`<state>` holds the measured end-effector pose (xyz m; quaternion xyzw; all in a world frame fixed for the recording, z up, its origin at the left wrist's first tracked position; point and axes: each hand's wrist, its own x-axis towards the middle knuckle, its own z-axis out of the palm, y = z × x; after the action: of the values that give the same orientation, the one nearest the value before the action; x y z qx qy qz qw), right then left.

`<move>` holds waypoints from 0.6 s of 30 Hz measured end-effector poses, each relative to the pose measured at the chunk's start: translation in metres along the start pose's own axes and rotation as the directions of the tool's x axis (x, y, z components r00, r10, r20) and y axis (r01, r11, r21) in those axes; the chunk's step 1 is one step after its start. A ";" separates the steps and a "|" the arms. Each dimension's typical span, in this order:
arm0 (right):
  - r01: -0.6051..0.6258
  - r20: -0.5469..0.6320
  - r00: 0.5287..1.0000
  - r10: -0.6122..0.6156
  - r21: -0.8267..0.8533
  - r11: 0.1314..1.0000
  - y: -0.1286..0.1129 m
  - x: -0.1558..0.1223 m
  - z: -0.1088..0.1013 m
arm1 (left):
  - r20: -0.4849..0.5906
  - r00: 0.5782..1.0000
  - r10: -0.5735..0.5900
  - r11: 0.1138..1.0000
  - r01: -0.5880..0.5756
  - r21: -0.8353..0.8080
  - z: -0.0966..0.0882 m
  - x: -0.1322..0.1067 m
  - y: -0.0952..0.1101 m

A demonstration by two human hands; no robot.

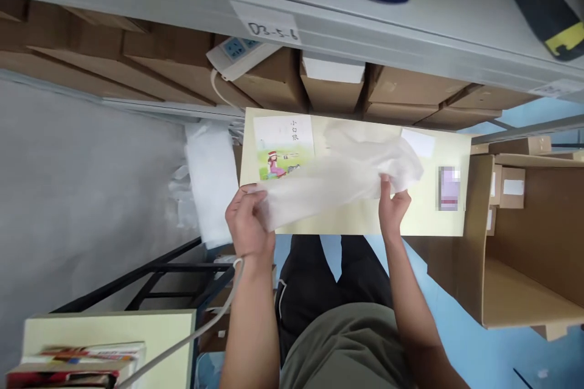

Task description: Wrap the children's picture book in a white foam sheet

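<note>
A thin, whitish translucent plastic sheet or bag [314, 185] is stretched between my hands above the pale yellow table [347, 222]. My left hand [250, 219] pinches its left end near the table's front left corner. At the other end, my right hand [393, 203] grips it between thumb and fingers, where it bunches up. Behind my left hand lies a picture book [285, 140] with a cartoon child on its cover, its lower right part close to the sheet. Near the back, a white slip of paper [420, 143] is partly covered by the plastic.
A blurred-out purple item [449, 188] sits at the table's right end. Beyond it stands an open cardboard box [488, 292]. A shelf edge [319, 30] with boxes beneath runs across the back. White packing material [210, 188] hangs at left; a cable [201, 328] runs from my left wrist.
</note>
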<state>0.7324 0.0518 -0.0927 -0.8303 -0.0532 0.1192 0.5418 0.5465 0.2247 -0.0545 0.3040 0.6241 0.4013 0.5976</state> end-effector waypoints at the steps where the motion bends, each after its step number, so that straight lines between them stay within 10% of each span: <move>1: -0.082 0.014 0.997 0.082 0.002 0.997 0.001 0.007 -0.004 | 0.004 1.000 -0.028 1.000 0.028 0.004 0.004 -0.004 -0.002; 5: -0.328 0.238 0.897 0.372 -0.207 0.922 0.016 0.030 -0.038 | 0.111 0.993 -0.036 0.999 0.035 0.008 0.026 -0.022 -0.007; 8: -0.229 0.271 0.864 0.424 -0.539 0.811 0.025 0.029 -0.075 | 0.251 0.968 -0.018 0.999 0.010 0.033 0.050 -0.039 -0.011; 13: 0.341 0.448 0.890 -0.082 -0.537 0.772 0.009 -0.001 -0.095 | 0.542 0.835 -0.097 0.985 0.000 0.175 0.092 -0.081 -0.019; 16: 0.467 0.453 0.858 -0.243 -0.491 0.735 0.005 -0.001 -0.084 | 0.705 0.692 -0.156 0.965 -0.045 0.257 0.107 -0.103 -0.031; 18: 0.458 0.402 0.874 -0.273 -0.490 0.741 0.013 0.011 -0.080 | 0.720 0.675 -0.158 0.956 -0.077 0.282 0.114 -0.105 -0.046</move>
<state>0.7624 -0.0219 -0.0756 -0.8976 -0.3331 0.1139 0.2654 0.6741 0.1276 -0.0377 0.5093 0.3889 0.1357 0.7556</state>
